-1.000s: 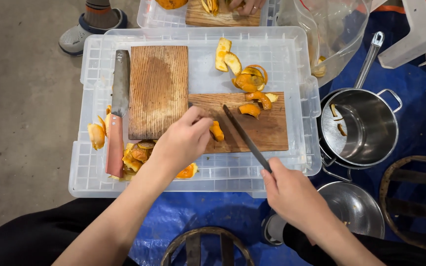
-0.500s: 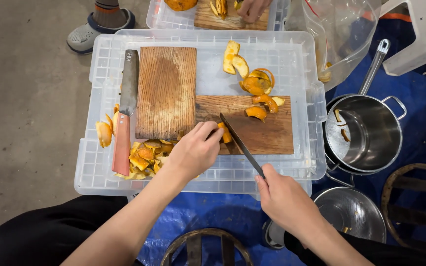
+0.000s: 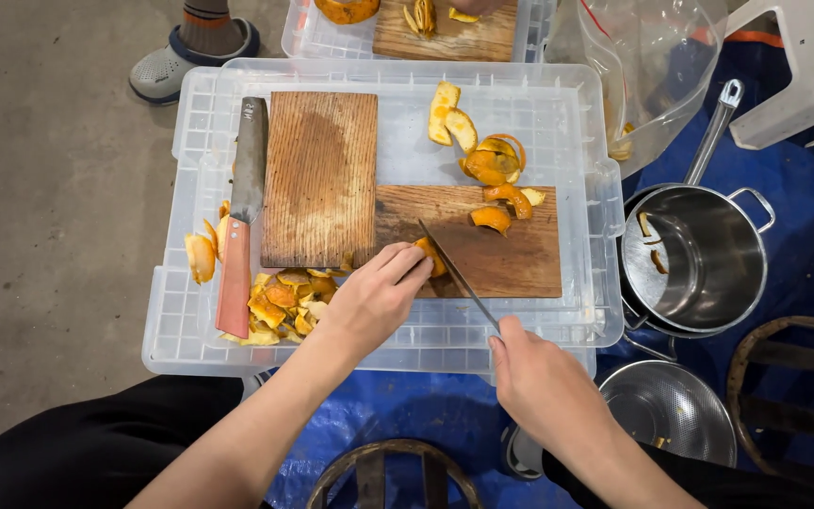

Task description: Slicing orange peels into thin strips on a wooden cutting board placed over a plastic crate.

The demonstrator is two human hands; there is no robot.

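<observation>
My left hand [image 3: 376, 298] pins a small orange fruit piece [image 3: 430, 253] against the darker wooden cutting board [image 3: 501, 256]. My right hand [image 3: 539, 382] grips a thin knife [image 3: 454, 273] whose blade slants up and left, its tip at the orange piece right beside my left fingertips. More orange peel pieces [image 3: 496, 168] lie at the board's far edge and on the clear plastic bin lid [image 3: 567, 123] beneath. A second, lighter wooden board [image 3: 322, 174] lies to the left.
A big cleaver with a reddish handle [image 3: 240, 226] rests left of the boards beside a peel pile [image 3: 280, 306]. A steel pot [image 3: 699, 254] and a strainer [image 3: 666, 410] stand at right. Another person's shoe [image 3: 186, 57], a further board and a plastic bag [image 3: 652, 66] are beyond.
The view has shifted slightly. My left hand has stayed on the orange piece while the knife in my right hand has come closer to it.
</observation>
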